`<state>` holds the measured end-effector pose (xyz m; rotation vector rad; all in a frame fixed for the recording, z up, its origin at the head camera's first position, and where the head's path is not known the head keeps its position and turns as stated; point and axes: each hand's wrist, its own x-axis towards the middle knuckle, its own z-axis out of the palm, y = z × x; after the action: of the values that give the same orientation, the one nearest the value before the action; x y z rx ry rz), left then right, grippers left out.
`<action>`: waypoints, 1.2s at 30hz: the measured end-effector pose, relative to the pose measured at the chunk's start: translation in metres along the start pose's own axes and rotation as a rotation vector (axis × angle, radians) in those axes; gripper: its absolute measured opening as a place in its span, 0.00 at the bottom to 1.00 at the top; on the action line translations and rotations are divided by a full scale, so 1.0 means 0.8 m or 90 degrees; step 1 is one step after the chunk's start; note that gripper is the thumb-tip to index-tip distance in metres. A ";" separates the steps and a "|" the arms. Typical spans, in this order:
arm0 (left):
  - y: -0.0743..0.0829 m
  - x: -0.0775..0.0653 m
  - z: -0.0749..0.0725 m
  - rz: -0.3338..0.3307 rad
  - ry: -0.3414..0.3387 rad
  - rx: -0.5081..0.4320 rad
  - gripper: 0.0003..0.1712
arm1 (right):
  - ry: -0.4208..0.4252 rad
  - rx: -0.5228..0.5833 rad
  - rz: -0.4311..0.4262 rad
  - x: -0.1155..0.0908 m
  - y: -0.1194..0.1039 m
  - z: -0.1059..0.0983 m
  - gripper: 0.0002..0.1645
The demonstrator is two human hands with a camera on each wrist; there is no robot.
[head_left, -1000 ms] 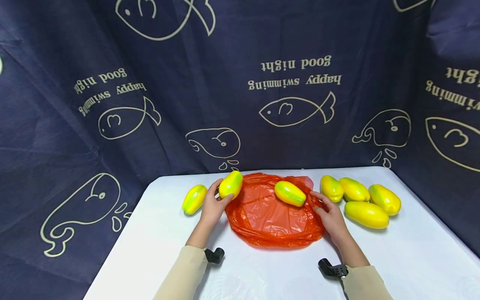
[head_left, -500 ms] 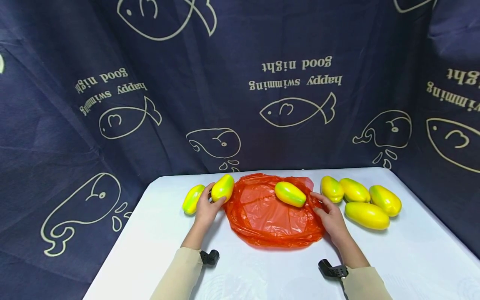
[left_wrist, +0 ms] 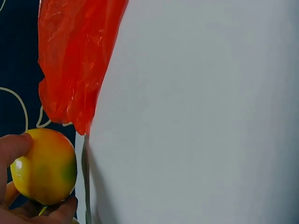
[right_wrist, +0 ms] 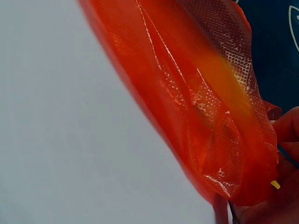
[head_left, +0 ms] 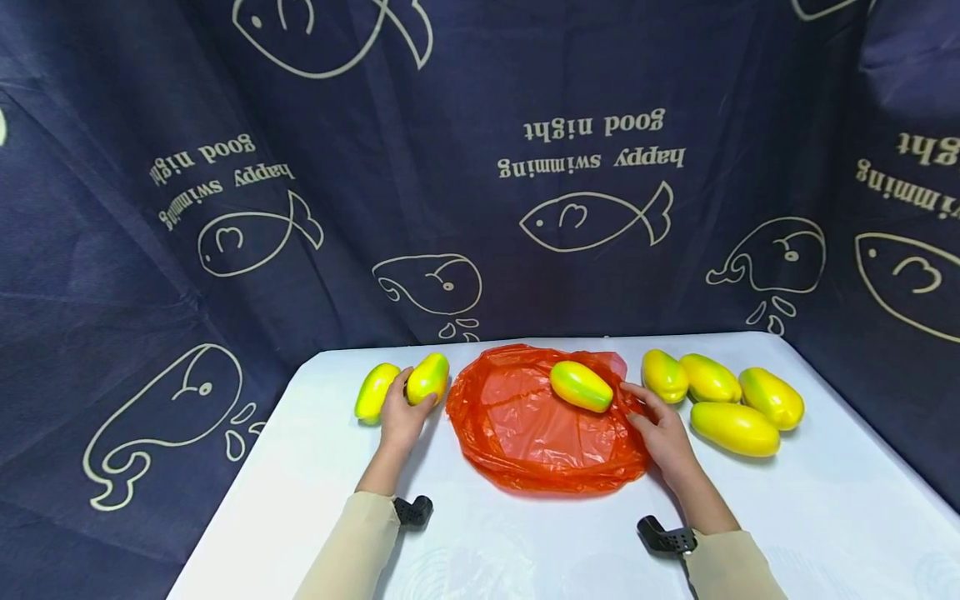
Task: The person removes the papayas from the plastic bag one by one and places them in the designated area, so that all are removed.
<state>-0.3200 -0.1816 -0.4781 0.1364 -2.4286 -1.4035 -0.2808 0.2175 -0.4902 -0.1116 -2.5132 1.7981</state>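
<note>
My left hand point(head_left: 402, 419) grips a yellow-green papaya point(head_left: 427, 379), left of the red plastic bag point(head_left: 525, 433). Up close in the left wrist view, thumb and fingers curl round the same papaya point(left_wrist: 46, 163). Just left of that hand lies another papaya point(head_left: 376, 393), close to its fingers. The bag spreads wide on the table, with one papaya point(head_left: 581, 386) in its right part. At the bag's right rim, my right hand point(head_left: 663, 437) holds the plastic between thumb and fingers. In the right wrist view, the red bag point(right_wrist: 187, 121) hides part of those fingers.
Several papayas point(head_left: 735, 428) are grouped on the right of the white table point(head_left: 540, 550), beyond the right hand. A dark blue cloth point(head_left: 450, 167) with fish drawings hangs behind and at both sides.
My left hand has moved left, carrying its papaya away from the bag's left rim. The papaya at far left has shifted slightly left. My right hand stays at the bag.
</note>
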 end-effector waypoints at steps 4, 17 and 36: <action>-0.003 0.000 -0.001 -0.020 -0.015 -0.002 0.41 | -0.001 -0.001 -0.001 0.001 0.000 0.000 0.32; -0.002 0.000 -0.001 -0.046 -0.029 0.015 0.41 | -0.010 0.007 -0.006 0.001 0.001 0.000 0.32; 0.007 0.000 0.000 -0.011 -0.006 0.010 0.41 | -0.010 0.005 -0.011 0.000 0.003 0.000 0.31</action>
<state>-0.3194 -0.1787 -0.4738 0.1553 -2.4520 -1.3949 -0.2810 0.2186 -0.4923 -0.0756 -2.5100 1.8100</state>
